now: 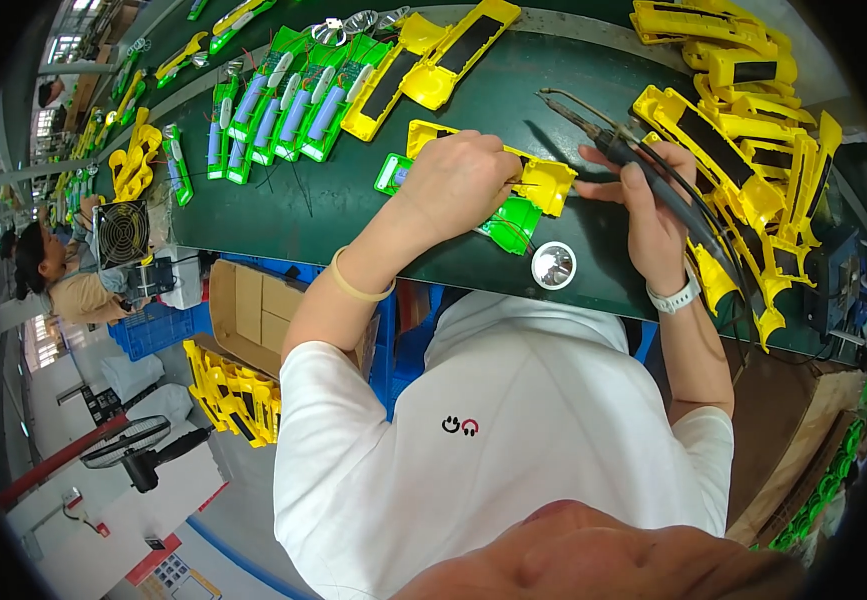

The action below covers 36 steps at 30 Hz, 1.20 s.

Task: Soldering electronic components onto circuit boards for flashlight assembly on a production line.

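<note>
My left hand (461,185) is closed over a yellow housing half (549,187) and a green housing half (513,226). What its fingers pinch is mostly hidden, though a thin dark wire shows by the fingertips. Thin wires run from the green half toward a round silver reflector (554,266) at the table's near edge. In my right hand (658,205) is a soldering iron (615,148) with a black handle and a thin guide tube beside its tip. That tip points up and to the far left, apart from the housings. Its thick black cable trails down past my right wrist.
Green housings with blue batteries (326,112) stand in a row at far left, beside joined yellow housings (428,60). Yellow housings (753,160) are heaped at right, near a dark blue box device (835,280). An open carton (253,310) is below left; a co-worker (73,270) sits beyond.
</note>
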Tool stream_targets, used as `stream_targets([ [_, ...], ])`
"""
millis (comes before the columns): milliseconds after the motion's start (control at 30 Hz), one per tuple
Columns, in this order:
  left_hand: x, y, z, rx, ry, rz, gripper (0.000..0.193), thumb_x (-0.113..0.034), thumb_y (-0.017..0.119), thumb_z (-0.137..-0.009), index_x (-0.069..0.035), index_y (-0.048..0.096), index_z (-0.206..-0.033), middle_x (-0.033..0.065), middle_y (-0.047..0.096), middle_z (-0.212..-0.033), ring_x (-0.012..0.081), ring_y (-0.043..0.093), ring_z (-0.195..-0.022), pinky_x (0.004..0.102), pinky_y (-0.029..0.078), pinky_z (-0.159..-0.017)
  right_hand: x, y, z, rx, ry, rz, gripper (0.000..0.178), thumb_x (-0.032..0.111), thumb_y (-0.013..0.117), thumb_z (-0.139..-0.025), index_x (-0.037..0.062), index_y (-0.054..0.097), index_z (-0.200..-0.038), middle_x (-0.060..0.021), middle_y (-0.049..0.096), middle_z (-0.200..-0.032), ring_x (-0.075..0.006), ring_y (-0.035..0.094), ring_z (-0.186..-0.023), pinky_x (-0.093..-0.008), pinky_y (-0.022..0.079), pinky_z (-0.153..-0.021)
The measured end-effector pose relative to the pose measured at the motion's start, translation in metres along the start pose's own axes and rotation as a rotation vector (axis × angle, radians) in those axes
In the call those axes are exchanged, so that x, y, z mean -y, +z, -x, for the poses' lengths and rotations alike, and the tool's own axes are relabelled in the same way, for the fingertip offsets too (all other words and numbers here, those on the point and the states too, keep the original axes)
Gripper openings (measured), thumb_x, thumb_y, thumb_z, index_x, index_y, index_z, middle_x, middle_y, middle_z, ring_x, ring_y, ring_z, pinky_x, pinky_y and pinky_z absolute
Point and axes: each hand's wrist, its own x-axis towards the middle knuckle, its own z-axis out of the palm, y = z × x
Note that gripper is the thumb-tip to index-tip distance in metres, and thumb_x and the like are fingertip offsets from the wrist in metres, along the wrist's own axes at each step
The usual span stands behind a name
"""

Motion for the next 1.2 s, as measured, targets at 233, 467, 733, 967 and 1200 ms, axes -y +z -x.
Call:
stream_targets([
  [233,-0.013,0.009,-0.003,0.027,0.02,0.004,0.008,-0.011,0.065,-0.072,-0.008,0.064,-0.079,0.0065,0.059,-0.075,0.0257,0.058,-0.074,0.0367,0.048,-0.065,-0.004,-0.016,0.007,-0.047,0.118,-0.057,0.021,0.007,0.048,-0.094,0.0024,0.032,-0.106,-0.0186,0.059,-0.093,-0.0246,0.066,-0.087,-0.0303,0.055,-0.075],
  [467,-0.017,0.008,-0.004,0.0,0.059,0.016,0.009,-0.007,0.067,-0.069,-0.008,0.063,-0.077,0.0063,0.058,-0.073,0.0253,0.058,-0.071,0.0355,0.048,-0.062,-0.007,-0.014,0.011,-0.062,0.051,-0.011,0.021,0.008,0.047,-0.094,0.0018,0.03,-0.105,-0.0209,0.063,-0.091,-0.0233,0.066,-0.083,-0.0299,0.053,-0.076],
  [733,-0.015,0.012,-0.002,-0.053,0.083,0.03,0.01,-0.003,0.067,-0.066,-0.007,0.062,-0.074,0.0062,0.058,-0.07,0.0246,0.058,-0.068,0.0345,0.047,-0.059,-0.011,-0.014,0.012,-0.079,0.062,0.019,0.021,0.01,0.047,-0.095,0.0028,0.03,-0.105,-0.0218,0.064,-0.09,-0.0228,0.067,-0.079,-0.029,0.052,-0.075],
  [967,-0.015,0.013,-0.001,-0.095,0.083,0.037,0.011,-0.002,0.067,-0.065,-0.007,0.061,-0.073,0.006,0.057,-0.068,0.0238,0.058,-0.066,0.0336,0.047,-0.057,-0.01,-0.011,0.011,-0.106,0.056,0.036,0.023,0.013,0.048,-0.095,0.0028,0.03,-0.105,-0.0207,0.063,-0.088,-0.0232,0.067,-0.078,-0.0293,0.052,-0.073],
  [1200,-0.015,0.002,0.003,-0.162,0.085,0.147,0.013,-0.006,0.071,-0.068,-0.006,0.063,-0.079,0.0067,0.06,-0.074,0.0243,0.059,-0.069,0.0315,0.048,-0.06,-0.009,-0.009,0.011,-0.111,0.04,0.04,0.024,0.013,0.049,-0.095,0.0027,0.03,-0.106,-0.0216,0.063,-0.089,-0.0243,0.067,-0.079,-0.0299,0.053,-0.074],
])
